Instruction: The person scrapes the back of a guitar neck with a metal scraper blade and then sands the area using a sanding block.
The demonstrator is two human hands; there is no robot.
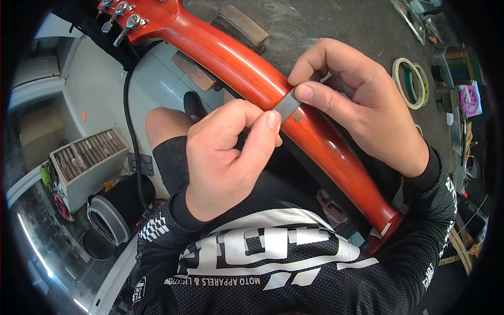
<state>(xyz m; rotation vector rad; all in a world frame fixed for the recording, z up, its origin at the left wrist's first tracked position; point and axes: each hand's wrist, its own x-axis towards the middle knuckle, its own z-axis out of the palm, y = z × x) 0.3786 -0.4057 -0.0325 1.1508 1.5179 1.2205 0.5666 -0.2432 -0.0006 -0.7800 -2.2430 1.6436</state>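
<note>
A glossy red-orange guitar neck [226, 58] runs diagonally from the upper left to the lower right, its back facing up. A small grey strip [287, 105] lies across it near the middle. At the strip's lower left end, my left hand [226, 152] pinches it between thumb and forefinger. My right hand [362, 100] holds the upper right end with thumb and forefinger. Just below the strip, a small dark chipped-looking spot [298, 115] shows on the neck. Silver tuning pegs [133, 21] sit on the headstock at the top left.
Wooden blocks [241, 29] lie beside the neck on the dark bench top [336, 21]. Rolls of tape [405, 84] are at the right. A slotted box [89, 157] and a black cylindrical container [113, 210] stand at the left. A black cable [132, 131] hangs nearby.
</note>
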